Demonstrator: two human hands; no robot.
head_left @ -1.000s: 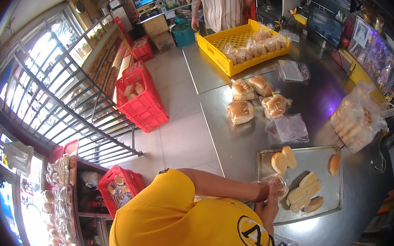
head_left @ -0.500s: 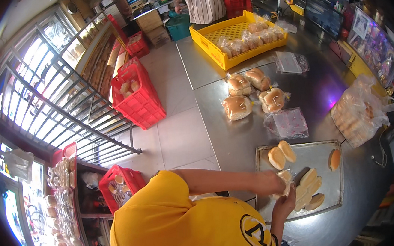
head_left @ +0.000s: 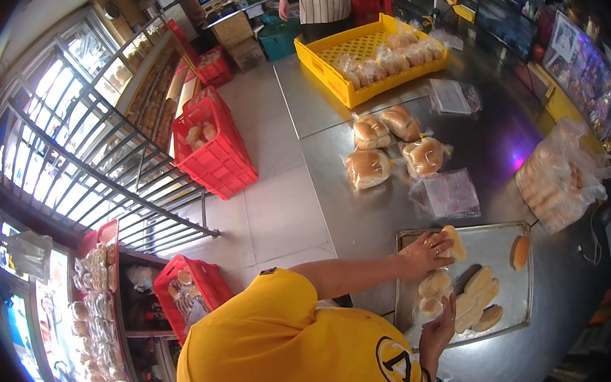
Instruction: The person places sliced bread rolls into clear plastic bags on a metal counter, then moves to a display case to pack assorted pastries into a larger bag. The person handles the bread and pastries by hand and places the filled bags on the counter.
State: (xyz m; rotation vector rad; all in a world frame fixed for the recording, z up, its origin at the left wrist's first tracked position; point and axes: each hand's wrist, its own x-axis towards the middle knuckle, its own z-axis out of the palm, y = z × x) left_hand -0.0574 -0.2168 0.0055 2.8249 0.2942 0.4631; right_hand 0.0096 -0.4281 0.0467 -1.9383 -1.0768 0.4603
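Here's the left hand (head_left: pixel 422 256), out at the upper left of the metal tray (head_left: pixel 512 295), fingers curled onto a pale bun (head_left: pixel 456 242) that pokes out past the fingertips. Just below it sits a pair of buns (head_left: pixel 435 293), side by side between the two hands, what looks like clear plastic about them. And there's the right hand (head_left: pixel 438 330), right up against the near end of that pair, fingers drawn together and pointing up the tray; whether they pinch the plastic, I can't tell. Just to the right of both hands, a cluster of long buns (head_left: pixel 476 297) lies packed together, while one browner bun (head_left: pixel 520 252) sits well apart by the far right edge. Beyond the tray, a plastic packet (head_left: pixel 449 195) lies flat, bagged bread (head_left: pixel 369 168) behind it.
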